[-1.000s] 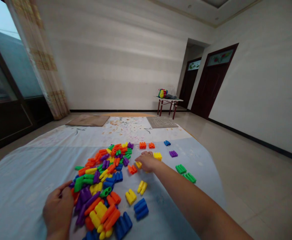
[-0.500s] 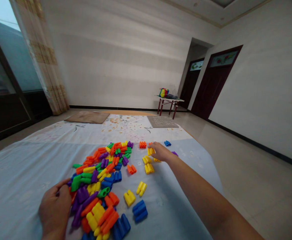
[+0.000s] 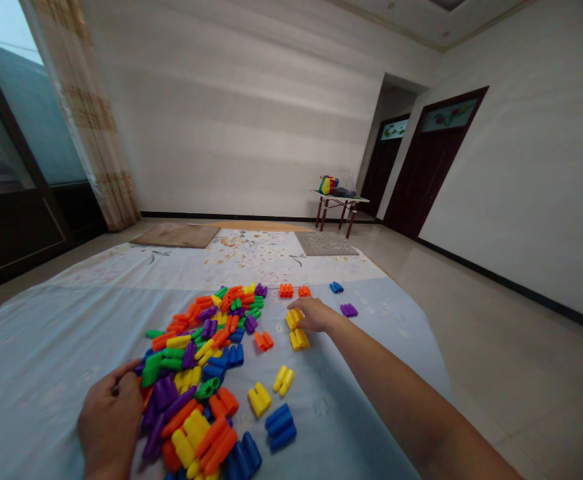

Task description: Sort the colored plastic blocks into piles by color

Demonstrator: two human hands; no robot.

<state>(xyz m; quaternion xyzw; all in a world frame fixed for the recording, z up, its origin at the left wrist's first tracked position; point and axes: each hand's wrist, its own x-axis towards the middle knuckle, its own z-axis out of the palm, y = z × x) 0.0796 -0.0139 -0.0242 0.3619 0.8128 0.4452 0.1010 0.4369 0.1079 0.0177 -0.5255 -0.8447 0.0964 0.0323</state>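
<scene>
Head view: we see right hand [image 3: 314, 315] curled, fingertips pinching yellow block [image 3: 294, 319], glossy, ribbed, long axis toward far wall; left hand [image 3: 108, 420] spread on block pile [image 3: 204, 360].

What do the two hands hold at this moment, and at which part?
The right hand touches a yellow block at its right end; whether the fingers close on it cannot be told. The left hand rests on the block pile; no clear hold shows.

White walls [image 3: 251, 120], tiled floor [image 3: 496, 347], dark doors [image 3: 434, 167], small table [image 3: 340, 200].
</scene>
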